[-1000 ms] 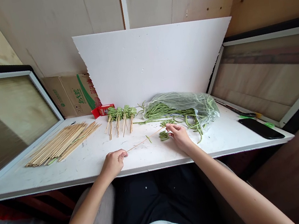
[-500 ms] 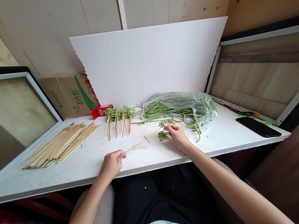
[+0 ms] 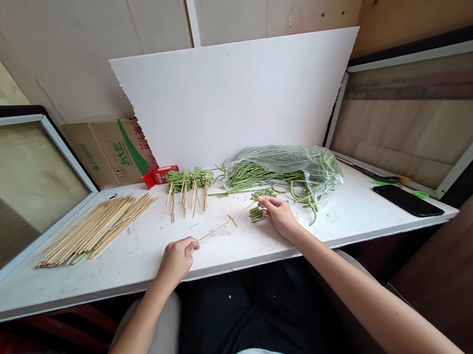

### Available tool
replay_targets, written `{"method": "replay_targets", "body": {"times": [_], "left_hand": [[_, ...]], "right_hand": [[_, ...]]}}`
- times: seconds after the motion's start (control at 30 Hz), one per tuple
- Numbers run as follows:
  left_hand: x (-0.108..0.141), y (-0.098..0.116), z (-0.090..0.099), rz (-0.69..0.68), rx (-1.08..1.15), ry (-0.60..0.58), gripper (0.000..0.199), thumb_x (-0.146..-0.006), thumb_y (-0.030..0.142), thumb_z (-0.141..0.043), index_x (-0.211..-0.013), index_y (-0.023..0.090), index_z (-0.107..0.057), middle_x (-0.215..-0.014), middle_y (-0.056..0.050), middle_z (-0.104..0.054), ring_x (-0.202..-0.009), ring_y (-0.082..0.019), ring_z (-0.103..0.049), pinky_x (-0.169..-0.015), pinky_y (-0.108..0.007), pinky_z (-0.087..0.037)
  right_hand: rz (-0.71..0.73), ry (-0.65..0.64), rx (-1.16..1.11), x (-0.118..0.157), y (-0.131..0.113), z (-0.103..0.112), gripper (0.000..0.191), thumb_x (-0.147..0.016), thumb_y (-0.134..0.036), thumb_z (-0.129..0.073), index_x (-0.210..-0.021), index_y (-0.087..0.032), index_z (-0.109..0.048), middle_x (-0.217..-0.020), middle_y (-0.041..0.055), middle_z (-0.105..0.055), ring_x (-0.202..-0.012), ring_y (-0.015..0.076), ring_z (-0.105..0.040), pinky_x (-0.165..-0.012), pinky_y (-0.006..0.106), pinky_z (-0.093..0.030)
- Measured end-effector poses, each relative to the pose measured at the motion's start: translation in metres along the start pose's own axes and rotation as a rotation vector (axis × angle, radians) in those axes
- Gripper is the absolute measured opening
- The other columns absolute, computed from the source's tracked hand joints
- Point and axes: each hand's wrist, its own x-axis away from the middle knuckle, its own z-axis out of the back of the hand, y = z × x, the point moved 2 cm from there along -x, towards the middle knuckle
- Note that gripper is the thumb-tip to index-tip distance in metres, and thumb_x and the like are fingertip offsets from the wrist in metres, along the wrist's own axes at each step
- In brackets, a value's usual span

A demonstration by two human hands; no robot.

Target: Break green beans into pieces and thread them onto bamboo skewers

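A thin bamboo skewer (image 3: 213,231) slants between my two hands above the white tabletop. My left hand (image 3: 178,259) is closed around its lower left end. At the upper right end, the fingertips of my right hand (image 3: 276,212) are pinched together; whether a bean piece is also between them I cannot tell. One cut piece of green bean (image 3: 232,220) sits crosswise partway along the skewer. Beside and partly behind my right hand lie short cut bean pieces (image 3: 256,215), with more pieces (image 3: 263,194) just beyond.
Loose bamboo skewers (image 3: 91,228) lie at left. Several skewered bean bundles (image 3: 190,178) stand by a red box (image 3: 166,173). Behind my right hand, a clear plastic bag (image 3: 292,158) holds long beans (image 3: 254,173). A phone (image 3: 408,200) and scissors (image 3: 388,179) lie at right.
My right hand has shifted very slightly left along the skewer. The left hand and the bean piece stay almost where they were.
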Motion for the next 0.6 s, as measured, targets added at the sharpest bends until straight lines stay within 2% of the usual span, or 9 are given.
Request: {"method": "replay_targets", "body": {"times": [0.27, 0.6], "left_hand": [[0.0, 0.0, 0.001, -0.009, -0.009, -0.012, 0.032, -0.097, 0.027, -0.047, -0.085, 0.022, -0.076, -0.088, -0.004, -0.081, -0.083, -0.021, -0.075, -0.078, -0.03, -0.054], [0.0, 0.005, 0.003, -0.005, -0.011, -0.024, 0.031, -0.096, 0.027, -0.046, -0.083, 0.022, -0.073, -0.083, -0.003, -0.079, -0.073, -0.019, -0.071, -0.076, -0.029, -0.054]], "right_hand": [[0.049, 0.003, 0.074, 0.008, -0.012, -0.003, 0.045, -0.075, -0.062, -0.083, -0.088, -0.019, -0.08, -0.091, 0.0071, -0.075, -0.085, 0.0203, -0.066, -0.073, 0.031, -0.047], [0.08, 0.014, 0.099, 0.008, -0.013, -0.004, 0.041, -0.077, -0.06, -0.083, -0.087, -0.02, -0.08, -0.09, 0.0065, -0.074, -0.084, 0.0209, -0.064, -0.075, 0.032, -0.048]]}}
